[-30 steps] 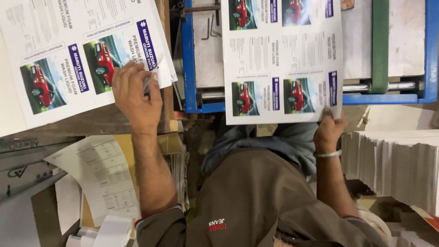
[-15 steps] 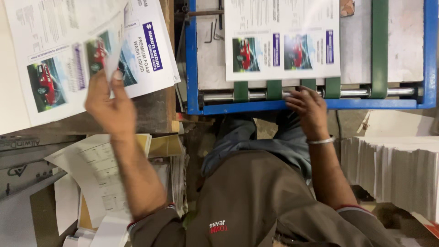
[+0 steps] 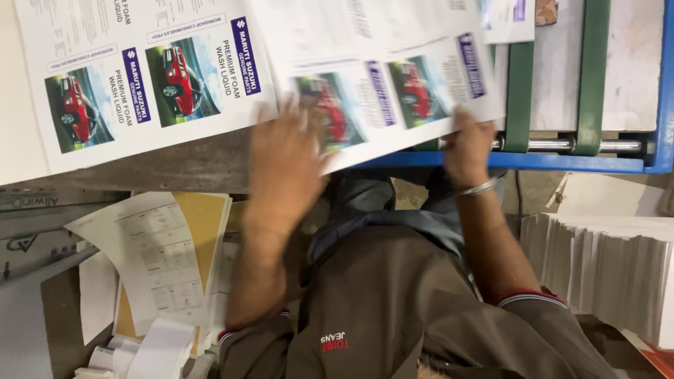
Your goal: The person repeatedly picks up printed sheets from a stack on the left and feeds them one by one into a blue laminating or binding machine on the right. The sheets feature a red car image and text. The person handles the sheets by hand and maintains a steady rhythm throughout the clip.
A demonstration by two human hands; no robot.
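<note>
Holding a printed sheet (image 3: 393, 91) over the blue-framed machine (image 3: 562, 163), paper stacks (image 3: 604, 274) nearby

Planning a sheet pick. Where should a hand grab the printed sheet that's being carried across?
Probably the near long edge of the printed sheet, coming from the person's side. It is thin, limp and slanted, and that edge overhangs the blue frame. The left hand and right hand both meet it there, spread apart.

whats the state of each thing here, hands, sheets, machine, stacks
left hand: open, fingers spread, on the printed sheet's near edge
right hand: gripping the same sheet's right end
printed sheet: lifted, blurred, spanning pile and machine
sheet pile: lying flat, car pictures facing up
blue-framed machine table: partly covered by the sheet
white paper stack: standing on edge, packed tight
loose papers: lying askew, overlapping
</note>
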